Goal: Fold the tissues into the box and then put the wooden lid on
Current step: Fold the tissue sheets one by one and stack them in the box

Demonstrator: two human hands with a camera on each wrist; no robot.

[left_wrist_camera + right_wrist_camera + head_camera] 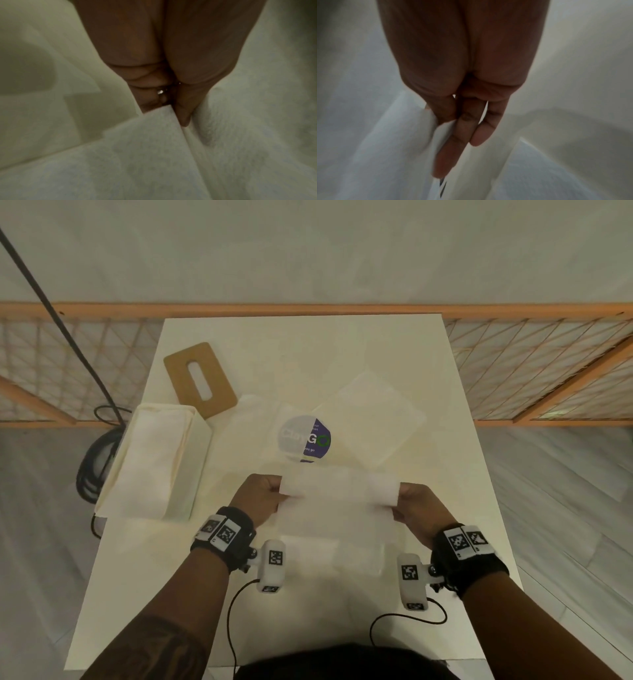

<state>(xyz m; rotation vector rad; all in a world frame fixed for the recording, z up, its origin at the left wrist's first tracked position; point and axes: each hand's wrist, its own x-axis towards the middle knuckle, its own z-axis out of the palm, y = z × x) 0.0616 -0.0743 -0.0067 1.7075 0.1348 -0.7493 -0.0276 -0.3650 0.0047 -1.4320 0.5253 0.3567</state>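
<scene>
**White table, tissue held at both ends**

White table (428, 594) sits in front of a wooden lattice rail (513, 364). You hold one tissue (339, 491) just above the near half of the table, stretched between both hands. Your left hand (258, 498) pinches its left end, fingers curled and thumb against the sheet; your right hand (419, 505) pinches its right end between thumb and fingers. The right wrist view shows two fingers running straight down along the sheet.

The box (191, 470) stands at the table's left edge, open, with white tissue inside. The wooden lid (181, 378), with its slot, lies flat on the table just behind the box. Another flat tissue (373, 419) lies right of centre. A round purple label (317, 440) shows between them, half covered by a thin sheet. Black cable (89, 474) hangs left of the table.
</scene>
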